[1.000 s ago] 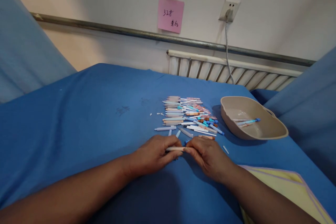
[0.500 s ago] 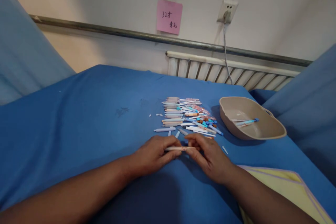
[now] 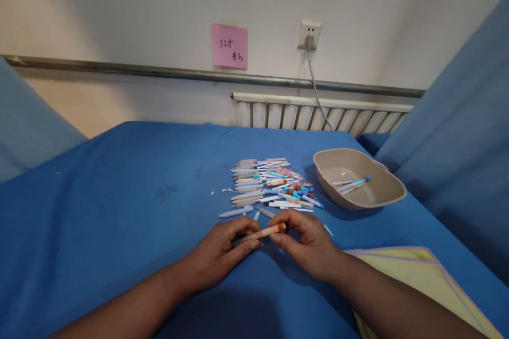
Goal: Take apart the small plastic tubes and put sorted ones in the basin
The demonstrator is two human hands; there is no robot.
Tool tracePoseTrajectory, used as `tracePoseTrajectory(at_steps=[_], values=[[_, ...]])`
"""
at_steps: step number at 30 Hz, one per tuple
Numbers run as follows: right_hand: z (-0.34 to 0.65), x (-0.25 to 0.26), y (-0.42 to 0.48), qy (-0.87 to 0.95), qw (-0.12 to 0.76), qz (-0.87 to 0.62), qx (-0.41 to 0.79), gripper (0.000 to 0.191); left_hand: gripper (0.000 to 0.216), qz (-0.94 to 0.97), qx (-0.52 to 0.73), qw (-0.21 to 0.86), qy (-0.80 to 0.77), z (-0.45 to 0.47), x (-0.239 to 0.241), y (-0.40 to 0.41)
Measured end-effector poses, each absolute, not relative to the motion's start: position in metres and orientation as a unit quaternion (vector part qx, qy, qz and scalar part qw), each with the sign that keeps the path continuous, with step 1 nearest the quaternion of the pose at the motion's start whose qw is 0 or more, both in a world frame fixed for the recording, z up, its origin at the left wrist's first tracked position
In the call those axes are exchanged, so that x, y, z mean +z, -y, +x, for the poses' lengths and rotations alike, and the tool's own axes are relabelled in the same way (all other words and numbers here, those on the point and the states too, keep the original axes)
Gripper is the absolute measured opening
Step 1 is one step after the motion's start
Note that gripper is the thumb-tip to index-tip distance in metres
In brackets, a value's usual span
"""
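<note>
My left hand point(image 3: 222, 249) and my right hand point(image 3: 304, 243) meet over the blue cloth, both pinching one slim pen point(image 3: 264, 232) with an orange end that tilts up toward the right. Just beyond my fingers lies a heap of pens and pen parts point(image 3: 270, 185) in white, blue and orange. A beige bowl point(image 3: 392, 190) stands to the right of the heap with a blue-capped pen point(image 3: 353, 183) and another piece inside.
A yellow cloth point(image 3: 421, 280) lies at the near right. A few small white bits point(image 3: 226, 190) sit left of the heap. Behind the table are a radiator point(image 3: 318, 114), a rail, a pink note point(image 3: 228, 45) and a wall socket with cable point(image 3: 309, 37).
The view has tilted up and shifted, so everything sits lower and more to the left. The pen between my hands has turned from level to slanted, its orange end now showing.
</note>
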State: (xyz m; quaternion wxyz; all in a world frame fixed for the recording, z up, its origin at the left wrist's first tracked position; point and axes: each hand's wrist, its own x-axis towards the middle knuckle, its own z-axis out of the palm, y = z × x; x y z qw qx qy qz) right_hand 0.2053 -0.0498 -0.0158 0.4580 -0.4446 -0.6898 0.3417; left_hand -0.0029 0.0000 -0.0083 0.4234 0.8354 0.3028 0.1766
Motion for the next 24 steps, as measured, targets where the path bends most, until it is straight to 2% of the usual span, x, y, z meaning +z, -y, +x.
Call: tracePoseTrajectory(at_steps=[11, 14, 16, 18, 24], values=[[0.208, -0.016, 0.05, 0.723, 0.421, -0.447, 0.317, 0.013, 0.02, 0.877, 0.146, 0.349, -0.296, -0.002, -0.009, 0.003], [0.206, -0.015, 0.05, 0.731, 0.41, -0.416, 0.353, 0.019, 0.021, 0.875, 0.141, 0.36, -0.292, -0.001, -0.006, 0.004], [0.205, -0.014, 0.049, 0.726, 0.42, -0.401, 0.369, 0.012, 0.022, 0.869, 0.139, 0.377, -0.289, 0.0, -0.005, 0.006], [0.203, -0.014, 0.048, 0.72, 0.432, -0.403, 0.364, 0.005, 0.022, 0.86, 0.138, 0.394, -0.294, 0.001, -0.004, 0.008], [0.196, -0.022, 0.048, 0.705, 0.422, -0.469, 0.325, 0.011, 0.02, 0.846, 0.152, 0.41, -0.305, 0.007, -0.002, 0.01]])
